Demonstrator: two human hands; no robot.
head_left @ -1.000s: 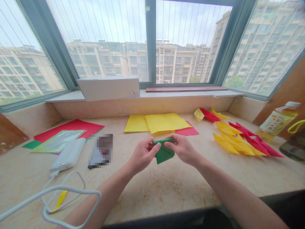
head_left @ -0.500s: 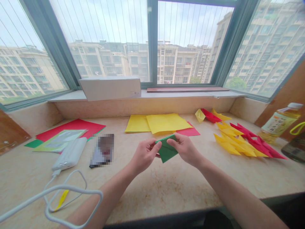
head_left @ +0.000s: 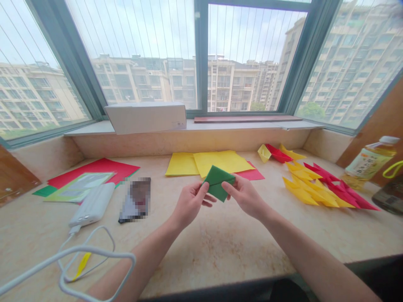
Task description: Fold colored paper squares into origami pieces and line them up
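Note:
A folded piece of green paper (head_left: 218,183), roughly diamond-shaped with a crease across its middle, is held up above the counter. My left hand (head_left: 192,201) pinches its left corner between thumb and fingers, the lower fingers loosely curled beneath. At the opposite corner, my right hand (head_left: 244,192) grips the paper with the thumb on the front face. Just behind it lie yellow paper sheets (head_left: 220,161), with a red sheet (head_left: 252,171) partly under them. Folded yellow paper boats (head_left: 310,186) and red paper boats (head_left: 343,188) stand to the right.
On the left are red paper (head_left: 105,167), a white power bank (head_left: 94,205) with a looped white cable (head_left: 103,249), and a blurred-out object (head_left: 135,199). A drink bottle (head_left: 370,161) and a dark container (head_left: 390,188) stand far right. A white box (head_left: 146,118) rests on the sill.
The green paper has swung from pointing down to a diamond with its top corner raised. Both hands keep hold of it, and the left hand's lower fingers have loosened.

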